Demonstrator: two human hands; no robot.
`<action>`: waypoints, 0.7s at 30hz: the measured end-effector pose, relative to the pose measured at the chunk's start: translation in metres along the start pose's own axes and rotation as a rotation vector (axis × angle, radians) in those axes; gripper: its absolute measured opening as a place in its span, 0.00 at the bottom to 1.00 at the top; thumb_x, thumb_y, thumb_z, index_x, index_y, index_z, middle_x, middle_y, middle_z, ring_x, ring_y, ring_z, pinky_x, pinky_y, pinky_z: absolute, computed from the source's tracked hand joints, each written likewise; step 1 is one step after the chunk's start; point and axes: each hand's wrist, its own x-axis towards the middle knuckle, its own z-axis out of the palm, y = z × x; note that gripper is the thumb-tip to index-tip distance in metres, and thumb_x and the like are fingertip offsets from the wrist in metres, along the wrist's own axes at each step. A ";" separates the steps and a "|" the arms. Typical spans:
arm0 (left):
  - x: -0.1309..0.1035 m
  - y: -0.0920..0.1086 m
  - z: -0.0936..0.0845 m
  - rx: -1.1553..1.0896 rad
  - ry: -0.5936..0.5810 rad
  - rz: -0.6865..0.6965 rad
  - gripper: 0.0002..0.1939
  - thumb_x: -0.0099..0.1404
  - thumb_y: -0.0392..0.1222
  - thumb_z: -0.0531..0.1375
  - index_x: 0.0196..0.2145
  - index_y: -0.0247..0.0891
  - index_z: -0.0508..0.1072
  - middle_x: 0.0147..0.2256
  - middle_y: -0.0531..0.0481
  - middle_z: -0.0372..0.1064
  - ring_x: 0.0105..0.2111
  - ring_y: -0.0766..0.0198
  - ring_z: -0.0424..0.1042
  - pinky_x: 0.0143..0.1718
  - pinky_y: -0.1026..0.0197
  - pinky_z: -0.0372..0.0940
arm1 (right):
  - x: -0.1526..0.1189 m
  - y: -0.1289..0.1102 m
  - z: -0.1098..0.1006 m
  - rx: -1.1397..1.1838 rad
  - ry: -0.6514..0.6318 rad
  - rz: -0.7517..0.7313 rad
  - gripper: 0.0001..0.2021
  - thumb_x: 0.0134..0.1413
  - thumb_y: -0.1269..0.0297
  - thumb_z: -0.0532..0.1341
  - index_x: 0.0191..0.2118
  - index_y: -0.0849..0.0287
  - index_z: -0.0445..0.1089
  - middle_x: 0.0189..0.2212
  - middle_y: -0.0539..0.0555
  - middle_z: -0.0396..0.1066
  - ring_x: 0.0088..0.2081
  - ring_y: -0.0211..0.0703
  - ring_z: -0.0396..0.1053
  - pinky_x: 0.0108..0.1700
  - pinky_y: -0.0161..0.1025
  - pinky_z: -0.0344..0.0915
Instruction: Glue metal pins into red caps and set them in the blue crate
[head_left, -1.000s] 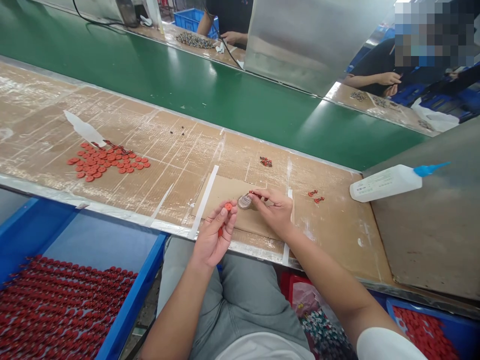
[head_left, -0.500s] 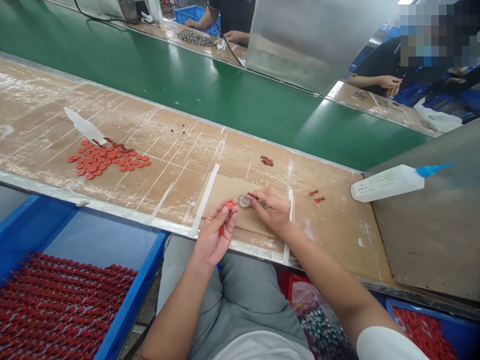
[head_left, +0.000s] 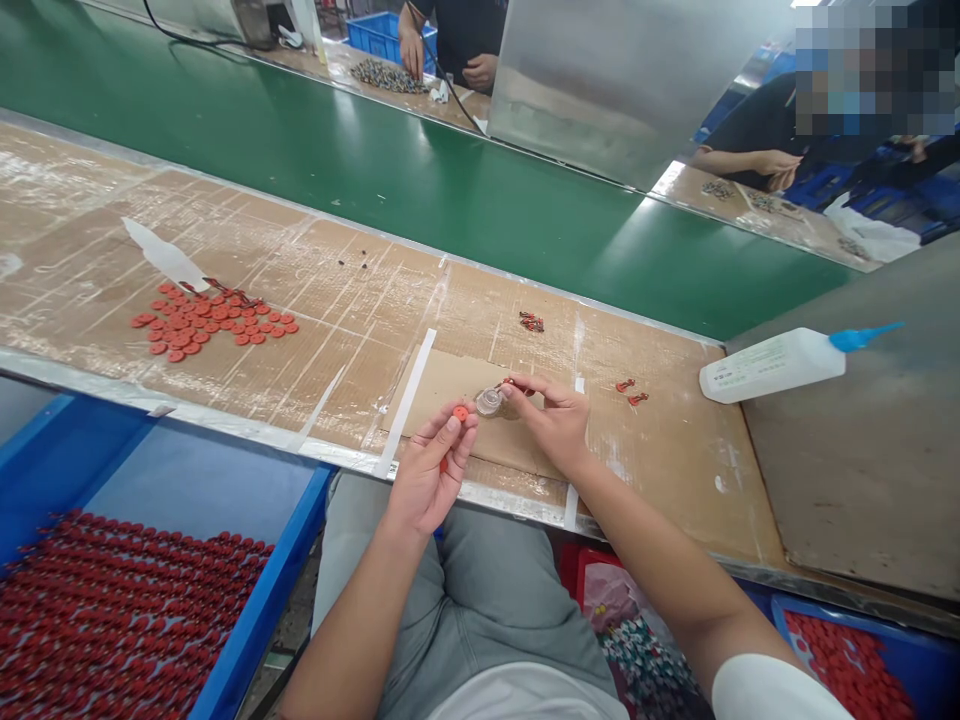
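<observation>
My left hand (head_left: pixel 429 475) is closed, pinching a round orange-red disc (head_left: pixel 460 412) between thumb and fingers. More red shows lower in the palm, mostly hidden. A small round clear dish (head_left: pixel 489 402) stands just right of the disc on a cardboard sheet (head_left: pixel 442 385). Over the dish's right edge, my right hand (head_left: pixel 556 420) pinches a small dark-red part (head_left: pixel 508 382); its exact kind is too small to make out. Beyond the right hand lies a little cluster of red-and-dark parts (head_left: pixel 532 321), with two more such parts (head_left: pixel 624 385) to the right.
Many red discs (head_left: pixel 202 322) are spread at left beside a white strip (head_left: pixel 165 252). A white bottle with a blue nozzle (head_left: pixel 776 365) lies at right. Blue trays of red pieces (head_left: pixel 135 610) sit below. Past the green belt (head_left: pixel 375 150), other people's hands (head_left: pixel 480 72) work.
My right hand has shifted slightly, its small part moving a little right and up at the dish. My left hand stays about still. Across the belt, a co-worker's hand has moved to a pile.
</observation>
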 end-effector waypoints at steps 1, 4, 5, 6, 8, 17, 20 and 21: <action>0.000 -0.001 0.001 0.010 -0.002 0.001 0.11 0.58 0.31 0.62 0.40 0.36 0.76 0.40 0.49 0.79 0.38 0.71 0.78 0.45 0.72 0.70 | 0.000 -0.002 -0.001 0.047 0.006 0.048 0.09 0.47 0.59 0.68 0.36 0.53 0.78 0.36 0.52 0.79 0.37 0.45 0.76 0.42 0.45 0.74; -0.001 -0.004 0.002 0.046 -0.015 0.006 0.10 0.58 0.33 0.63 0.40 0.37 0.77 0.41 0.49 0.79 0.38 0.70 0.78 0.43 0.72 0.71 | -0.004 -0.013 -0.003 0.174 0.016 0.162 0.09 0.45 0.59 0.69 0.35 0.55 0.78 0.35 0.52 0.79 0.37 0.46 0.76 0.44 0.46 0.75; -0.001 -0.005 0.002 0.058 -0.020 0.008 0.11 0.58 0.33 0.63 0.40 0.38 0.77 0.41 0.49 0.79 0.38 0.70 0.78 0.43 0.72 0.71 | -0.006 -0.018 -0.004 0.208 0.022 0.180 0.09 0.44 0.59 0.70 0.34 0.55 0.78 0.35 0.52 0.79 0.37 0.46 0.76 0.44 0.46 0.75; -0.001 -0.006 0.002 0.067 -0.026 0.008 0.11 0.58 0.34 0.64 0.40 0.38 0.77 0.42 0.49 0.79 0.39 0.69 0.78 0.42 0.72 0.71 | -0.009 -0.023 -0.004 0.239 0.031 0.188 0.09 0.44 0.60 0.70 0.34 0.54 0.78 0.35 0.52 0.79 0.37 0.46 0.77 0.45 0.47 0.75; -0.002 -0.007 0.002 0.074 -0.038 0.009 0.11 0.58 0.34 0.64 0.40 0.38 0.77 0.42 0.49 0.79 0.39 0.69 0.78 0.42 0.71 0.71 | -0.016 -0.034 -0.003 0.285 0.042 0.186 0.08 0.43 0.62 0.70 0.34 0.53 0.78 0.34 0.51 0.79 0.37 0.46 0.77 0.45 0.47 0.75; -0.006 -0.011 0.004 0.054 -0.084 0.015 0.10 0.57 0.35 0.65 0.38 0.37 0.78 0.39 0.49 0.80 0.40 0.67 0.78 0.43 0.70 0.71 | -0.041 -0.047 0.011 0.319 0.027 0.153 0.09 0.44 0.65 0.70 0.35 0.50 0.78 0.37 0.49 0.78 0.40 0.48 0.77 0.49 0.50 0.75; -0.007 -0.011 0.004 0.042 -0.090 0.029 0.09 0.57 0.34 0.65 0.38 0.37 0.78 0.37 0.49 0.80 0.39 0.67 0.78 0.43 0.70 0.72 | -0.041 -0.048 0.012 0.307 0.019 0.151 0.08 0.45 0.66 0.70 0.35 0.50 0.78 0.37 0.48 0.78 0.40 0.47 0.77 0.49 0.49 0.75; -0.007 -0.011 0.004 0.038 -0.092 0.032 0.09 0.57 0.34 0.65 0.38 0.37 0.78 0.37 0.50 0.80 0.38 0.67 0.78 0.43 0.70 0.72 | -0.041 -0.049 0.013 0.304 0.019 0.147 0.08 0.45 0.66 0.69 0.35 0.50 0.78 0.37 0.49 0.78 0.40 0.47 0.77 0.49 0.48 0.75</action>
